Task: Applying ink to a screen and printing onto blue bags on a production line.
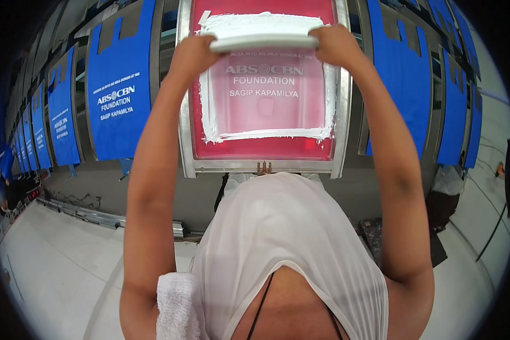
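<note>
A pale squeegee (265, 42) lies crosswise near the far end of a screen printing frame (339, 113), slightly blurred. My left hand (194, 54) is closed round its left end, and my right hand (337, 46) grips the right end. Inside the metal frame stretches a red mesh screen (260, 150). Thick white ink (263, 21) is banked beyond the squeegee and runs in ridges down both sides and along the near edge. Through the paler middle of the mesh, white lettering and a round emblem show.
Blue printed bags (118, 85) lie on boards in a row to the left. More blue bags (399, 79), apparently unprinted on their visible parts, lie to the right. A clear plastic bag (447, 180) hangs at the right, and cables (490, 232) cross the pale floor.
</note>
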Demonstrator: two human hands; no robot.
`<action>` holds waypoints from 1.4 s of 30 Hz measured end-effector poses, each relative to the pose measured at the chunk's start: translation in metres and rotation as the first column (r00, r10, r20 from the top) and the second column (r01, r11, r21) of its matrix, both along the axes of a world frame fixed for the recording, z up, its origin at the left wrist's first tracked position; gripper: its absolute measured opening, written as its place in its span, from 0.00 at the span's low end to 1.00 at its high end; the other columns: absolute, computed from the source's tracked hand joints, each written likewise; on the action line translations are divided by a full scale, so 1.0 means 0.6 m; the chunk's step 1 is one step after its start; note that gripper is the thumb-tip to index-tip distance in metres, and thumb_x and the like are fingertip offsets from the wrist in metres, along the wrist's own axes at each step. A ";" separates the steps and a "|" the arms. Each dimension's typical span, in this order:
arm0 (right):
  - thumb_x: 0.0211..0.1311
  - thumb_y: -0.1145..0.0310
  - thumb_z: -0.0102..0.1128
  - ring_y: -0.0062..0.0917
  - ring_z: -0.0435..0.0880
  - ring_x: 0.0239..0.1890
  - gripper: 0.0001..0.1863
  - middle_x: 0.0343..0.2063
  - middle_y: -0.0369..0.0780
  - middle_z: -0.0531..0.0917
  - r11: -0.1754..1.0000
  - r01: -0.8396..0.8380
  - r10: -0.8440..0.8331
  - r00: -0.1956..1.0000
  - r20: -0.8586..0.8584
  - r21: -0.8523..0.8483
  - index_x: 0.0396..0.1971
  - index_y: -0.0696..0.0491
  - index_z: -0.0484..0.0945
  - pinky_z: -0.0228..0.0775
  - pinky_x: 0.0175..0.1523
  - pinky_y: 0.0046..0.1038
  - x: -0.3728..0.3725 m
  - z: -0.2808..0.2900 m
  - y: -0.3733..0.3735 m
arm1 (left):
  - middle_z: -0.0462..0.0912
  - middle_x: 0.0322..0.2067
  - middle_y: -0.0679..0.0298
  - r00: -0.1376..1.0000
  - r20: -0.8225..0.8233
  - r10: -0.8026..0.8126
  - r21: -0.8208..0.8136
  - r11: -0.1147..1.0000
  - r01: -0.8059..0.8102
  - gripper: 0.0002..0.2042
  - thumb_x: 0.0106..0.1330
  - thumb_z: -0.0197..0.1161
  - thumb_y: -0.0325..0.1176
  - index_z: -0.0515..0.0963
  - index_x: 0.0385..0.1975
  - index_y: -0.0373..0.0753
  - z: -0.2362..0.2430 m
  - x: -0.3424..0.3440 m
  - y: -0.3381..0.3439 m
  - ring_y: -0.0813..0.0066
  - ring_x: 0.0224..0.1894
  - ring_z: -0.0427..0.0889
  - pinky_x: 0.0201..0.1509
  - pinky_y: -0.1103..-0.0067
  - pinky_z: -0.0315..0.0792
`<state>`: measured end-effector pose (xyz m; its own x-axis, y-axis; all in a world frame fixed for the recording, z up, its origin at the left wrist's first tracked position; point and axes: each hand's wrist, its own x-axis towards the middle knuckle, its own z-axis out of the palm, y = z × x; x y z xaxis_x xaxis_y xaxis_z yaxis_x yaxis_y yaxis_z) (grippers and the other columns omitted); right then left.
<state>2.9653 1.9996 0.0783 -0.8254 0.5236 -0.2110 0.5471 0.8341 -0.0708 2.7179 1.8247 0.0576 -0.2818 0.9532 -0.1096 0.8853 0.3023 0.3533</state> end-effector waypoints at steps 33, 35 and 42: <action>0.32 0.78 0.61 0.33 0.79 0.38 0.23 0.30 0.40 0.81 0.986 0.105 -0.116 0.989 -0.089 -0.127 0.37 0.51 0.77 0.57 0.64 0.41 0.146 -0.036 -0.233 | 0.79 0.31 0.61 0.995 0.067 -0.068 0.074 0.995 0.063 0.18 0.37 0.67 0.25 0.78 0.33 0.41 -0.045 0.126 -0.206 0.61 0.36 0.77 0.40 0.68 0.74; 0.39 0.73 0.58 0.32 0.81 0.36 0.16 0.26 0.41 0.82 0.994 0.099 -0.099 0.995 -0.002 -0.055 0.34 0.48 0.79 0.59 0.62 0.40 0.081 -0.043 -0.143 | 0.80 0.26 0.56 0.999 0.037 -0.009 0.035 0.999 0.008 0.16 0.40 0.69 0.32 0.80 0.33 0.43 -0.055 0.061 -0.112 0.56 0.32 0.80 0.36 0.66 0.75; 0.36 0.70 0.55 0.38 0.80 0.41 0.24 0.38 0.44 0.82 0.991 0.063 -0.064 0.998 -0.006 -0.119 0.42 0.48 0.80 0.73 0.47 0.36 -0.033 -0.034 0.066 | 0.82 0.28 0.53 0.998 -0.014 -0.066 0.037 0.997 0.067 0.19 0.44 0.71 0.46 0.81 0.34 0.42 -0.011 -0.052 0.066 0.55 0.33 0.81 0.39 0.68 0.74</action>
<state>2.9452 2.0394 0.0579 -0.7938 0.5467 -0.2666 0.5973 0.7832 -0.1725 2.6868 1.8644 0.0507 -0.2188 0.9732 -0.0700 0.9076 0.2294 0.3516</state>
